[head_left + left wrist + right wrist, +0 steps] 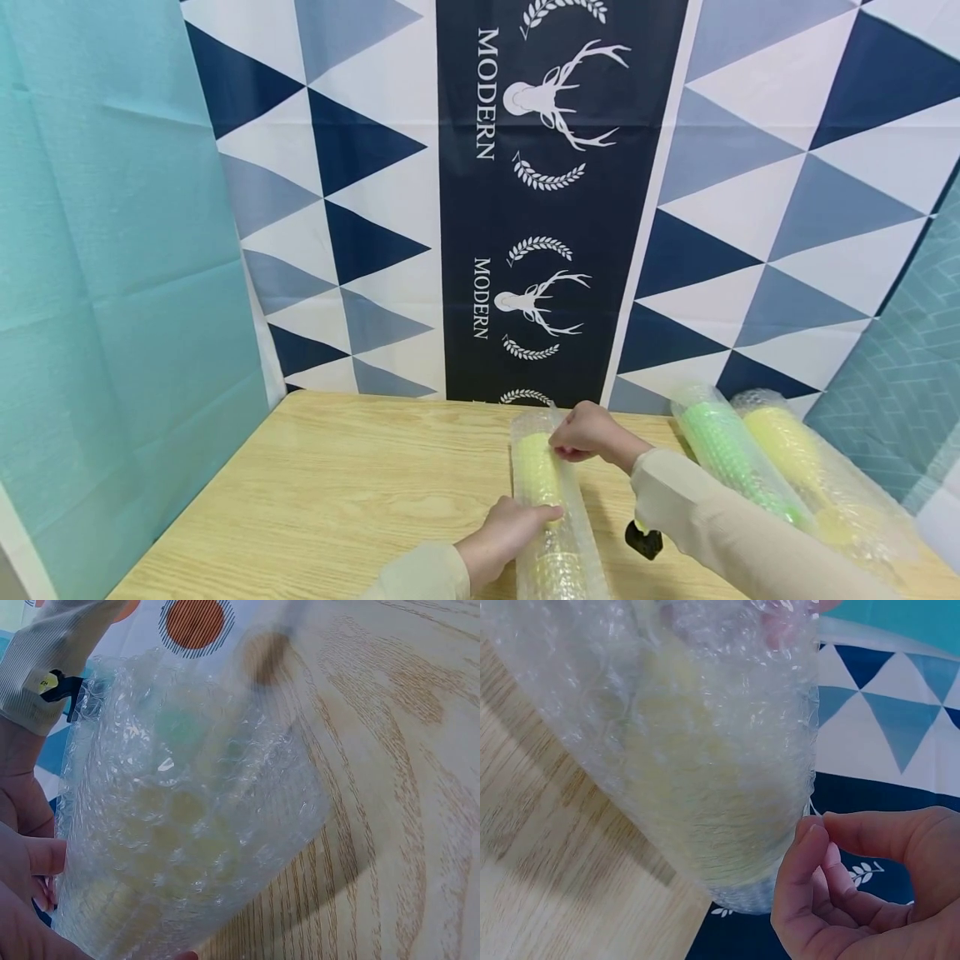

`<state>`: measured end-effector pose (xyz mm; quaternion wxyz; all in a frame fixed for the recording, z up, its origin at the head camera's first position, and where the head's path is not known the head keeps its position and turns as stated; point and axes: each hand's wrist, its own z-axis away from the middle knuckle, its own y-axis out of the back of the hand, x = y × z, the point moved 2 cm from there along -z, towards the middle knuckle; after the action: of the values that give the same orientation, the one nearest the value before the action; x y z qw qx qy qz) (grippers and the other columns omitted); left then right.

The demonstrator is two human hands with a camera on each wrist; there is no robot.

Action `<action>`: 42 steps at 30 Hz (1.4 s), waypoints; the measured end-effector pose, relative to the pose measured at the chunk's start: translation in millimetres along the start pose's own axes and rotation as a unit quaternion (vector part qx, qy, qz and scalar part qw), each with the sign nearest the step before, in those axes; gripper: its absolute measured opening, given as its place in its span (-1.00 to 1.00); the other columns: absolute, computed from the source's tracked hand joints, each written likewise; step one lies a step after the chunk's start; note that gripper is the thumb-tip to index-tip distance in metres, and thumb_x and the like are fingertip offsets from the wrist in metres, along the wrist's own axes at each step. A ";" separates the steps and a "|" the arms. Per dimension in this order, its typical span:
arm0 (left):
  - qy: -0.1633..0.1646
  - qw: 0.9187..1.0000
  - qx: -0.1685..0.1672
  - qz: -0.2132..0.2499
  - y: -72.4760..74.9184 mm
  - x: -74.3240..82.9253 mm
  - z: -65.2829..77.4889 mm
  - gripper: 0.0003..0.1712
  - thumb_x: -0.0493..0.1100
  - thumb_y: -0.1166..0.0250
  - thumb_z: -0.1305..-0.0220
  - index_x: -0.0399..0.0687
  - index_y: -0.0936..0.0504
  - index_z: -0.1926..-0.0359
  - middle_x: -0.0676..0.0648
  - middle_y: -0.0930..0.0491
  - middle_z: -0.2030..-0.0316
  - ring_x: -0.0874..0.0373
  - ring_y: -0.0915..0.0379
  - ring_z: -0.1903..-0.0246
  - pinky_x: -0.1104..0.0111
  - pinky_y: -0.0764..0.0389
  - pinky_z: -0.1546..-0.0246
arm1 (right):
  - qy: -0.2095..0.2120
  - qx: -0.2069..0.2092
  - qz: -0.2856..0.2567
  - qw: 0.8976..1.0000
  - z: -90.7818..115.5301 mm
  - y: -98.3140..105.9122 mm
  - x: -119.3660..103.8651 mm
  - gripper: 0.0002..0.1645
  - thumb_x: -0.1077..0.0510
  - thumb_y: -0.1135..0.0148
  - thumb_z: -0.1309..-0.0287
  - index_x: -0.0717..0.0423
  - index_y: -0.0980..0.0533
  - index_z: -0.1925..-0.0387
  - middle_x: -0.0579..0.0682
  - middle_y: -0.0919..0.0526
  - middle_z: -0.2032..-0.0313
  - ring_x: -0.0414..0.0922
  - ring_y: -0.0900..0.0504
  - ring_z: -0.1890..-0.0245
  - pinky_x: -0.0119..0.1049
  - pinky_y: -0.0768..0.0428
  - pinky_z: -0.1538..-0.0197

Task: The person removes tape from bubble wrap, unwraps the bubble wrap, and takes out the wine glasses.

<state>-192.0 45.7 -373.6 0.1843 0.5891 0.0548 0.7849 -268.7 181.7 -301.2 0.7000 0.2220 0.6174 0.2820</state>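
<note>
A long roll of bubble wrap (538, 475) with something yellow inside lies lengthwise on the wooden table. The wrapped thing's exact kind cannot be made out through the film. My left hand (501, 533) holds the roll near its middle, its thumb across the top. Farther up, my right hand (588, 431) pinches the wrap's right edge. In the right wrist view, the thumb and forefinger of that hand (855, 892) meet on a thin edge of the plastic. The left wrist view has the clear wrap (187, 810) bulging beside the left hand's fingers (41, 855).
On the table's right side lie two more bubble-wrapped bundles, one green (723, 442) and one yellow (787, 442). The wooden table (337, 500) ends at a patterned cloth (375, 208) behind; a teal curtain (127, 250) hangs at left. A small black device (643, 540) is below the right sleeve.
</note>
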 end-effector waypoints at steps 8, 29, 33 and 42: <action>0.006 1.000 -0.013 0.007 0.4 -0.8 0.1 0.02 0.14 -0.33 -0.09 -0.61 -0.16 -0.25 -0.56 -0.18 -0.26 -0.51 -0.12 -0.24 -0.24 -0.21 -0.27 | -0.009 -0.004 -0.008 1.000 -0.4 1.0 2.4 -0.85 0.37 -0.23 0.09 0.27 -0.54 0.69 -0.11 -0.44 0.77 -0.28 -0.43 0.69 -0.41 -0.64 0.48; -0.009 0.999 -0.031 0.017 1.2 0.8 5.1 0.00 0.12 -0.31 -0.12 -0.61 -0.14 -0.26 -0.57 -0.15 -0.27 -0.56 -0.07 -0.25 -0.30 -0.16 -0.26 | -0.023 -0.024 -0.016 0.999 0.3 5.1 4.9 -0.85 0.33 -0.27 -0.04 0.30 -0.57 0.59 -0.11 -0.49 0.71 -0.28 -0.48 0.65 -0.42 -0.65 0.43; -0.005 0.999 -0.030 0.016 1.8 0.2 5.6 0.01 0.12 -0.30 -0.12 -0.62 -0.14 -0.26 -0.58 -0.14 -0.28 -0.56 -0.06 -0.25 -0.31 -0.15 -0.26 | -0.023 -0.032 -0.036 0.999 -1.9 2.7 6.3 -0.90 0.33 -0.27 -0.02 0.35 -0.60 0.51 -0.11 -0.47 0.72 -0.30 -0.48 0.65 -0.41 -0.67 0.41; 0.000 1.000 -0.020 0.018 2.2 -1.8 5.7 0.04 0.15 -0.29 -0.12 -0.62 -0.12 -0.27 -0.59 -0.11 -0.29 -0.56 -0.02 -0.28 -0.32 -0.10 -0.28 | -0.003 -0.044 -0.053 0.998 -6.4 -3.1 4.5 -0.90 0.34 -0.24 0.01 0.37 -0.60 0.48 -0.13 -0.47 0.71 -0.32 -0.46 0.65 -0.44 -0.65 0.43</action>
<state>-186.7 42.3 -372.9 0.1814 0.5861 0.0284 0.7892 -274.4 182.2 -307.5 0.7251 0.1588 0.6132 0.2702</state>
